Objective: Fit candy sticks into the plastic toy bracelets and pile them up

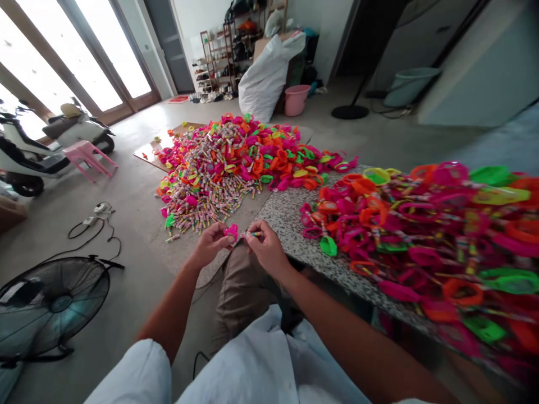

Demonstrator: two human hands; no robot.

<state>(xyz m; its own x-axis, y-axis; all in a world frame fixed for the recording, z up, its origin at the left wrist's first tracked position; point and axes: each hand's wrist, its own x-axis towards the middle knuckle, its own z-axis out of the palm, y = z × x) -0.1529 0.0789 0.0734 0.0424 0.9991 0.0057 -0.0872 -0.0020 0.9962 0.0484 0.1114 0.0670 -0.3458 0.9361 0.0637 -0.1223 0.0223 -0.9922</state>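
Note:
Above my lap, my left hand (213,244) pinches a small pink plastic piece (231,232). Close on its right, my right hand (264,246) holds a thin candy tube (255,233) between thumb and fingertips. The two held items nearly meet; whether they touch is too small to tell. Beyond my hands lies a large heap of wrapped candy tubes (210,168) mixed with pink, orange, yellow and green plastic pieces. To my right, a second heap of coloured plastic pieces (421,224) covers much of a speckled stone slab (286,217).
A black fan (61,303) stands at the lower left, with a cable and power strip (89,220) beyond it. Farther off are a pink stool (87,151), scooters (80,126), a white sack (267,78), a pink bucket (296,101) and a shoe rack (217,62).

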